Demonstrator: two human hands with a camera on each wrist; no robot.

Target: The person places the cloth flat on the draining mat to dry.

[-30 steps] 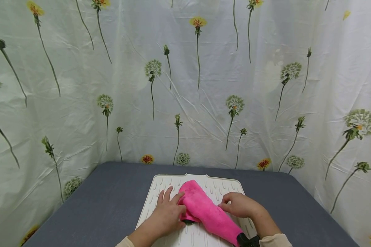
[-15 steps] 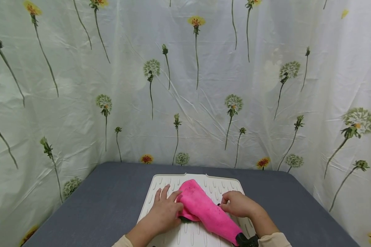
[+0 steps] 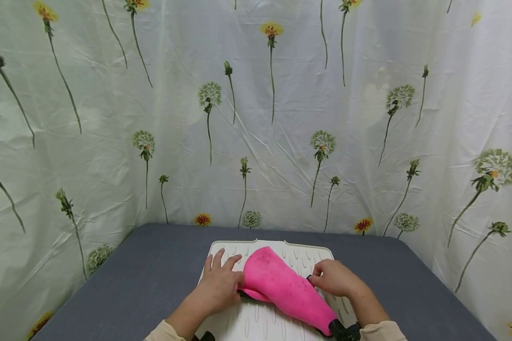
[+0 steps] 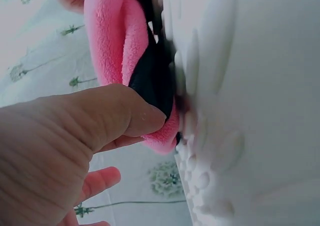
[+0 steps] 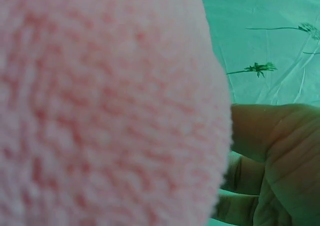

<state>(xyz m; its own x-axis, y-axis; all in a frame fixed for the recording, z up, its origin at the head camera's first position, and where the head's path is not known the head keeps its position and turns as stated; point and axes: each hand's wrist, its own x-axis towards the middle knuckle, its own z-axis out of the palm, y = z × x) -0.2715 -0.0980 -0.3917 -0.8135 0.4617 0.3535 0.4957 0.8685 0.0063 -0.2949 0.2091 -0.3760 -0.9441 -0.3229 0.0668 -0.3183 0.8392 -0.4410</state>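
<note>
A pink fleece cloth (image 3: pixel 281 286) lies wrapped over a black object on a white ribbed mat (image 3: pixel 273 251). My left hand (image 3: pixel 219 279) rests on the mat at the cloth's left edge with its fingers straight. In the left wrist view its thumb (image 4: pixel 135 118) presses the pink cloth (image 4: pixel 107 41) where the black object (image 4: pixel 150 78) shows underneath. My right hand (image 3: pixel 330 277) has its fingers curled and pinches the cloth's right edge. The right wrist view is mostly filled by the pink cloth (image 5: pixel 100 111), with curled fingers (image 5: pixel 270 151) beside it.
The mat lies in the middle of a grey table (image 3: pixel 145 279). A white curtain (image 3: pixel 256 118) printed with flowers closes in the back and both sides. A black part (image 3: pixel 339 329) shows at the cloth's near end by my right wrist.
Both hands and the cloth bundle have shifted slightly toward the far side of the mat. My left hand slid left along the cloth's edge, and the cloth lies wider over the object.
</note>
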